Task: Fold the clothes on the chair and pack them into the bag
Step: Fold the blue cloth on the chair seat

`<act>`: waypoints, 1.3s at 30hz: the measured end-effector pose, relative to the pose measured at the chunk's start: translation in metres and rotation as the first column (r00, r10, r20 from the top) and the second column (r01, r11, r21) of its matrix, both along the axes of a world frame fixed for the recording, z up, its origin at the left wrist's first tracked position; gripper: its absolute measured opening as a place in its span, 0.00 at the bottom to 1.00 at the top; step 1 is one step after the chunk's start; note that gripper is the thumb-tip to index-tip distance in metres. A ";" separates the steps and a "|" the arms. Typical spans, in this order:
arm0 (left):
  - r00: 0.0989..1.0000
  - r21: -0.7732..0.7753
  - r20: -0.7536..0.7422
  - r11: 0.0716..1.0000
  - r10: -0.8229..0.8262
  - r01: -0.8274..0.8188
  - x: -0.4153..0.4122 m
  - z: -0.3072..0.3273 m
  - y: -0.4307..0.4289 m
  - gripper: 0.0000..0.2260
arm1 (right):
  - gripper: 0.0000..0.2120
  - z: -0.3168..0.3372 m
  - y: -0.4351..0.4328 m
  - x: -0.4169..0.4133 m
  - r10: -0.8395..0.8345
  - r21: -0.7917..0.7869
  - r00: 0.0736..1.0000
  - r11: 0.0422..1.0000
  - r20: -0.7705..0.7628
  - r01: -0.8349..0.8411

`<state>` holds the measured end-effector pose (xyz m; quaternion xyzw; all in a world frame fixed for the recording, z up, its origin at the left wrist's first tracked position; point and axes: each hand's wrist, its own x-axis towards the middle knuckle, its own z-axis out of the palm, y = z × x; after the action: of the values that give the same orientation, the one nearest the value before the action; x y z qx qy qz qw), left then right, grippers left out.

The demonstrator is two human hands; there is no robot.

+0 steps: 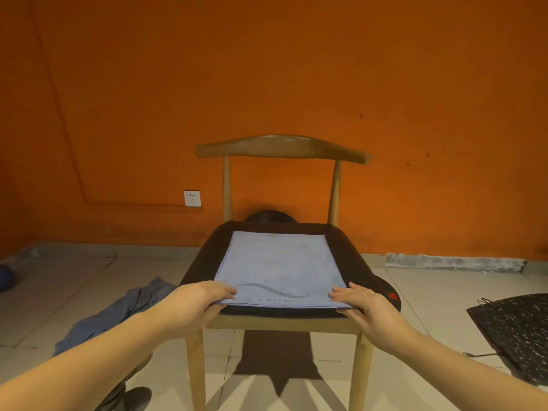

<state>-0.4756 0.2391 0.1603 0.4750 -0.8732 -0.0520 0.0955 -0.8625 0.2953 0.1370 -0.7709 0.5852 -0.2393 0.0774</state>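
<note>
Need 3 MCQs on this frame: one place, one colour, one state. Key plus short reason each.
1. Where is the speckled black bag relative to the chair? A on its seat B on the floor to its right C hung on its backrest
2. Colour of the folded cloth on the seat? A light blue B red C white
3. What are the left hand and right hand doing? A hanging idle B lifting the bag C gripping the cloth's near corners
Key: B, it lies on the tiles; A, pale blue against the dark cushion; C, each hand pinches one corner.
</note>
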 end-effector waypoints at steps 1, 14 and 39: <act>0.999 0.040 -0.030 0.999 0.030 -0.029 0.001 0.004 0.003 0.13 | 0.13 0.006 0.004 0.002 -0.024 0.024 0.999 0.999 0.024 0.023; 0.697 0.386 -0.586 0.899 0.412 -0.207 -0.017 0.043 -0.081 0.13 | 0.11 0.053 -0.079 0.016 -0.294 0.235 0.831 0.951 0.473 0.203; 0.749 0.179 -0.339 0.821 0.569 -0.542 -0.058 0.010 -0.219 0.20 | 0.20 0.056 -0.219 0.018 -0.602 0.421 0.713 0.787 0.361 0.452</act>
<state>-0.5336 0.0202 0.1706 0.6968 -0.6548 -0.1417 0.2562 -0.8443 0.0760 0.1926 -0.4641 0.7740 -0.3410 0.2632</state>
